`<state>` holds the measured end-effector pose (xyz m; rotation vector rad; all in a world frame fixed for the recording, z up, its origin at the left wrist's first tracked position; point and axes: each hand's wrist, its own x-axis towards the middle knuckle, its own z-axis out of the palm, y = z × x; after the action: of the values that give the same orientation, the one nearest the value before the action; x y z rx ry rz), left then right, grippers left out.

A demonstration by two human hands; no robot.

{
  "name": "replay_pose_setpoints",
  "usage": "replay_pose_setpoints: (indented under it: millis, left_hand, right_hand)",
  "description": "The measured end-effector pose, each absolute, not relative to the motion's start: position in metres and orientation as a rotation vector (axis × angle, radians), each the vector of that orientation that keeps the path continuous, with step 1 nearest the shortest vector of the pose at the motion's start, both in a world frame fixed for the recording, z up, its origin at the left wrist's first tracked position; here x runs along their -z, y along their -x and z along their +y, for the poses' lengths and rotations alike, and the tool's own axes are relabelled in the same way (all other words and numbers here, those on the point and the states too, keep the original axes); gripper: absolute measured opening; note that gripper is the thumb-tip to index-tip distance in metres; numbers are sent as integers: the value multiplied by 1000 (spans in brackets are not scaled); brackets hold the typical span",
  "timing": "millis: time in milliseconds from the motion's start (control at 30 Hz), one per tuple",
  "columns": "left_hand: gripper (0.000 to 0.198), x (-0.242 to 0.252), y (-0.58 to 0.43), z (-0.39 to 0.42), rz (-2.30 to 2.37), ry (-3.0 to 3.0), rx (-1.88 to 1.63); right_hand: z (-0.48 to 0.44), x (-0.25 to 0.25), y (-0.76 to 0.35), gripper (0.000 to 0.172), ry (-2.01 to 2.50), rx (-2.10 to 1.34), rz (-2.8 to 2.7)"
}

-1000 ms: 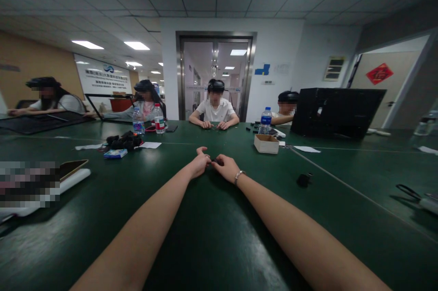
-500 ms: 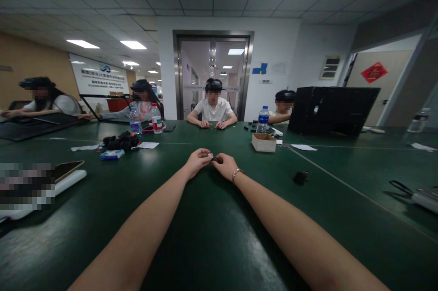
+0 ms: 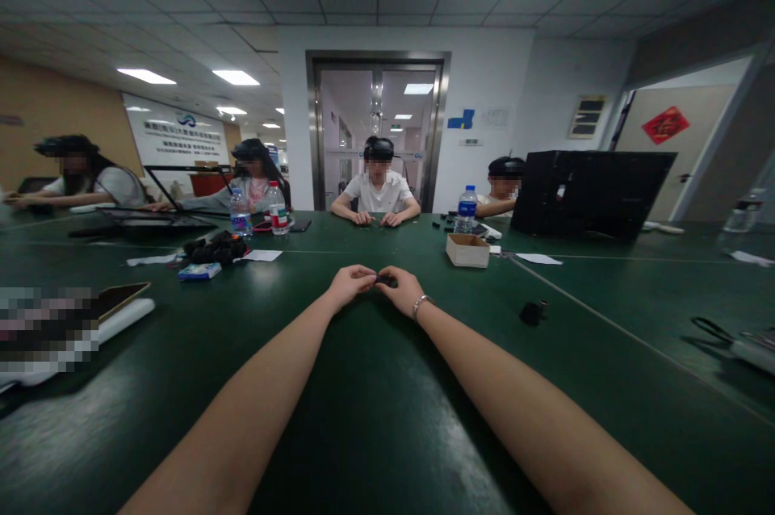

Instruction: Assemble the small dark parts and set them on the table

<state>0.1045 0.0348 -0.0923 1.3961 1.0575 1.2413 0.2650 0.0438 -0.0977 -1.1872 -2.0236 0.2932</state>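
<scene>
Both my arms reach forward over a dark green table [image 3: 375, 418]. My left hand [image 3: 349, 286] and my right hand [image 3: 400, 290] meet at the table's middle, fingers curled together. Between their fingertips sits a small black object [image 3: 386, 281], pinched from both sides; its exact shape is too small to make out. A silver bracelet [image 3: 419, 305] circles my right wrist. Another small black piece [image 3: 533, 312] lies on the table to the right of my right hand, apart from it.
A small cardboard box [image 3: 467, 250] and a water bottle [image 3: 466, 211] stand beyond my hands. Black parts in a pile [image 3: 215, 249], two bottles [image 3: 260, 211], a black case [image 3: 590, 192], scissors [image 3: 714, 329] at right. Several other people sit round the far side.
My left index finger, raised a second ago, has curled down onto the small black object. Both hands stay in the same spot; the view has shifted slightly.
</scene>
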Motion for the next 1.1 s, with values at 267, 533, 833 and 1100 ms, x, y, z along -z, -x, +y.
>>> replay_pose_setpoints:
  millis: [267,533,833,1100]
  left_hand:
    - [35,91,-103,35,1124,-1435,-1167]
    - [42,95,-100,42,1201,-1490,-1123]
    - [45,91,-100,38,1227,-1503,-1069]
    - [44,91,-102,39,1237,-1523,-1070]
  right_hand:
    - [40,95,-265,22,1120,-231,-2045]
    - [37,93,-264,22,1050,-253,-2046]
    - [40,94,-263,23,973,-218,-2048]
    - [38,94,-263,23,963,-219,-2040]
